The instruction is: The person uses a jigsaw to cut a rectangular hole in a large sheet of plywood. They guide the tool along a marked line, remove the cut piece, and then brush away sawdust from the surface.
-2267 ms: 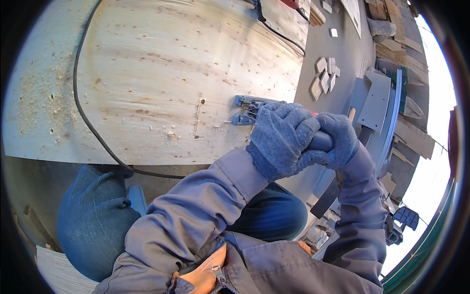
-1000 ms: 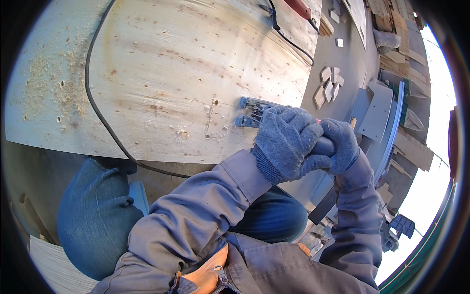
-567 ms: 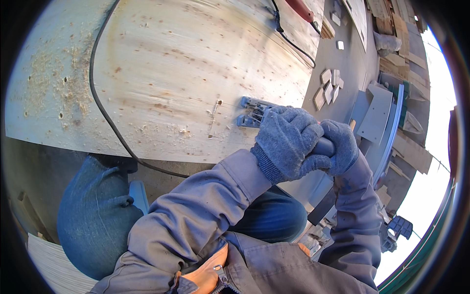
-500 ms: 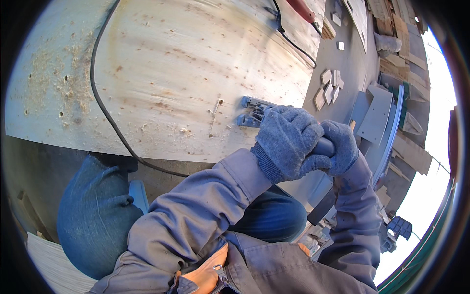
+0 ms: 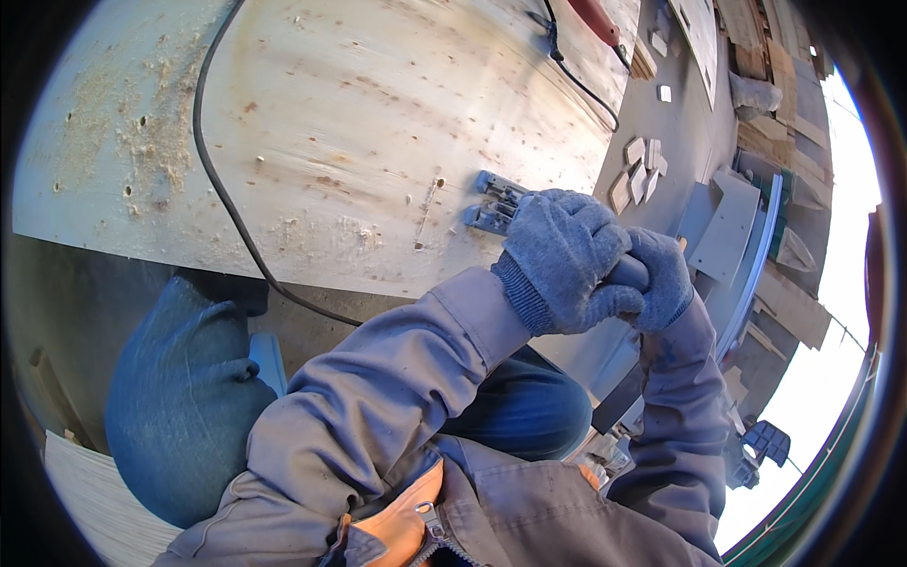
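Both of my hands wear grey knit gloves and are closed around a grey power tool that looks like a jigsaw. My left hand wraps its front part, while my right hand grips the rear end just beside it. Beyond the left glove, the tool's forked metal shoe points left, at the pale plywood sheet. The gloves cover most of the tool body, and its blade cannot be made out. Left of the shoe, a thin cut line with a small hole marks the plywood.
A black cord crosses the plywood and runs behind my left sleeve. At the top lies a red-handled tool with its own cord. Small wooden blocks lie past the sheet's right edge. Wood scraps are piled at far right.
The view has shifted slightly, so the plywood appears a little higher and farther right. The tool's shoe looks slightly turned. Both hands keep their grip.
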The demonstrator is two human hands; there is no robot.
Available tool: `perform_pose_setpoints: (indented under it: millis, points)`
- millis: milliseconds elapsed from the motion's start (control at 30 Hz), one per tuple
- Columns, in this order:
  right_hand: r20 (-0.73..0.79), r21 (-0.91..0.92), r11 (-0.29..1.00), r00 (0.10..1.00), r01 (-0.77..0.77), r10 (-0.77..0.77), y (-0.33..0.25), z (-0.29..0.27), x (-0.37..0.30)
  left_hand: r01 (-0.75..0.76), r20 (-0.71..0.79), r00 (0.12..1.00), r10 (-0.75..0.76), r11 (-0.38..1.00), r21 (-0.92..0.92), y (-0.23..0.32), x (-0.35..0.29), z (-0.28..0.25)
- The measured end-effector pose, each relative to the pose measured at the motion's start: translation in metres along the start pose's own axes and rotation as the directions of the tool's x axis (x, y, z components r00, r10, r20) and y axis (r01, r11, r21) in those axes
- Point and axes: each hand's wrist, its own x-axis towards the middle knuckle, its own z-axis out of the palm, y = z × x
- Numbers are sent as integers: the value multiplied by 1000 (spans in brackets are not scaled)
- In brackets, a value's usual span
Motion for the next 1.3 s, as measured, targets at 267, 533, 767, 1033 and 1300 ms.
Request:
perform_pose_setpoints:
  millis: [267, 533, 767, 1033, 1300]
  points:
    - [-41, -35, 999, 999, 9, -10, 3, 4, -2, 10, 33, 999, -9, 1000, -27, -1, -1, -1]
    - [-62, -11, 1000, 998, 17, -18, 0, 8, 0, -9, 15, 1000, 10, 999, -53, -5, 1, -3]
    - [-91, 36, 999, 996, 27, -23, 1, 12, 1, -4, 47, 999, 5, 1000, -28, -4, 2, -9]
    - [-68, -52, 999, 998, 13, -16, -8, 11, 3, -6, 42, 999, 7, 1000, -24, -6, 1, -13]
    - [-82, -5, 1000, 996, 29, -29, -5, 14, 2, -10, 49, 999, 10, 1000, -15, -6, 1, -17]
